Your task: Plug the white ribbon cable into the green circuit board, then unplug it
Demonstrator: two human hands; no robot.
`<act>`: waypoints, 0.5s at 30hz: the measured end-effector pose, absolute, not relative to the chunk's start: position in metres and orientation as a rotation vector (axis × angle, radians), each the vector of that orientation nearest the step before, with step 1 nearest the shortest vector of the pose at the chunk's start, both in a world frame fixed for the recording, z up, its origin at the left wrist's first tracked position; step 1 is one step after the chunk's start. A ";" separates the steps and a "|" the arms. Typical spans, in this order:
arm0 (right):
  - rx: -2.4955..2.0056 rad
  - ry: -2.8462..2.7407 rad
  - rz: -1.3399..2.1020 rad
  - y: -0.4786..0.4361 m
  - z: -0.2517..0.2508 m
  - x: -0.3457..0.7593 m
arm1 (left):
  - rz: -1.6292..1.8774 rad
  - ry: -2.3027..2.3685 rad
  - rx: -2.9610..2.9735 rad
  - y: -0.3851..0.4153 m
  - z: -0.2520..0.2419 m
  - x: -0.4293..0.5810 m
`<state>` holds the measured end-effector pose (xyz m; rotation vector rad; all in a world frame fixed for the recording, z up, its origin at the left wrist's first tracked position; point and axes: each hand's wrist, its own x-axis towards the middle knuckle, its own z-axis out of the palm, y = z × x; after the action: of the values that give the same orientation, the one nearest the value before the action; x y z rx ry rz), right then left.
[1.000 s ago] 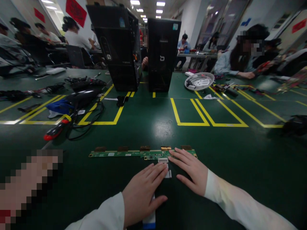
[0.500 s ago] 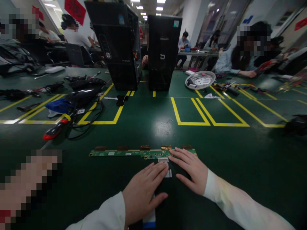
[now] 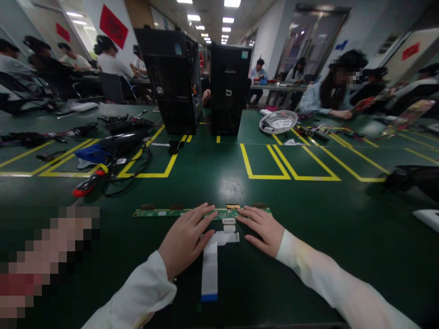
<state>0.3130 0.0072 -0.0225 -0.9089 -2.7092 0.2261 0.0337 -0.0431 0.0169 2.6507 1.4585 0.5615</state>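
A long narrow green circuit board (image 3: 161,212) lies flat on the green table (image 3: 308,228) in front of me. A white flat ribbon cable (image 3: 210,269) with a blue end runs from the board's connector toward me. My left hand (image 3: 183,240) rests flat and open beside the cable, fingertips on the board's edge. My right hand (image 3: 262,228) lies flat and open to the right of the cable, fingers touching the board.
Two black computer towers (image 3: 174,77) (image 3: 228,87) stand at the back. Cables, a red-handled tool (image 3: 87,184) and a blue cloth (image 3: 91,154) lie left. A white fan grille (image 3: 277,121) sits back right; a white object (image 3: 427,218) at right. Other people work around the tables.
My left hand has moved left off the ribbon cable and up to the board, uncovering the cable. The view has pulled back a little.
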 end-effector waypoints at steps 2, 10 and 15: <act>-0.906 -2.714 0.220 0.008 -0.023 0.312 | 0.580 1.535 2.614 -0.048 0.020 0.024; -0.902 -2.716 0.188 0.009 -0.022 0.310 | 0.501 1.775 2.507 -0.100 0.016 -0.020; -0.909 -2.714 0.164 0.010 -0.024 0.310 | 0.531 1.876 2.477 -0.120 -0.002 -0.039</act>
<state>0.3103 0.0100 -0.0237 -0.9094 -2.7137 0.1644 -0.0387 -0.1201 -0.0022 2.4770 1.8764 0.5311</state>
